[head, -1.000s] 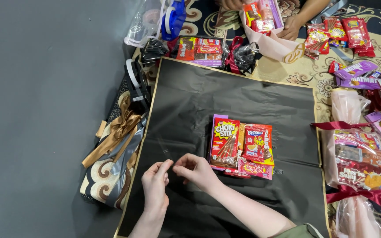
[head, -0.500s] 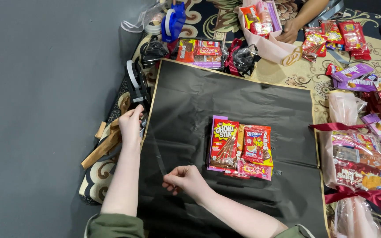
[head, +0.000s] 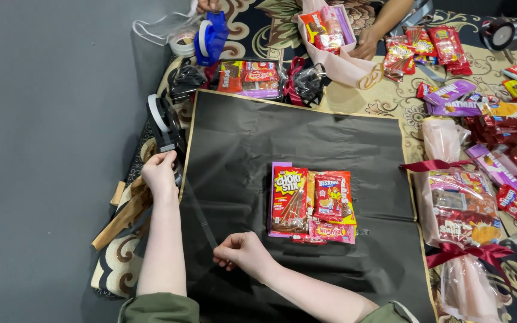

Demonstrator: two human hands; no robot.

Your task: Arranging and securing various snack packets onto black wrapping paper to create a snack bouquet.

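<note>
The right hand (head: 243, 251) is closed in a pinch on the free end of a strip of clear tape (head: 198, 216), low on the black wrapping sheet (head: 330, 137) and near its left edge; the left hand (head: 160, 173) is closed around a black tape dispenser (head: 166, 125) just off that same left edge, apparently steadying it; the strip runs taut between the two hands, slanting across the sheet's left margin, which looks like the reason the hands are held apart, so that the tape stays straight and does not curl back on itself.

To the right of the pinching hand, near the middle of the sheet, lies a flat bundle of snack packets (head: 312, 203), red and yellow over a purple one, set squarely as if to leave a border of sheet on every side; the sheet lies on a patterned surface (head: 390, 101).

Beyond the sheet's right edge are finished gift bags tied with dark red ribbon (head: 462, 209) and loose packets; beyond its far edge a blue tape dispenser (head: 210, 36), and another person's hand (head: 366, 45) at a pink bag (head: 342, 54) of snacks; off the left edge, below the left hand, gold ribbon (head: 121, 212).
</note>
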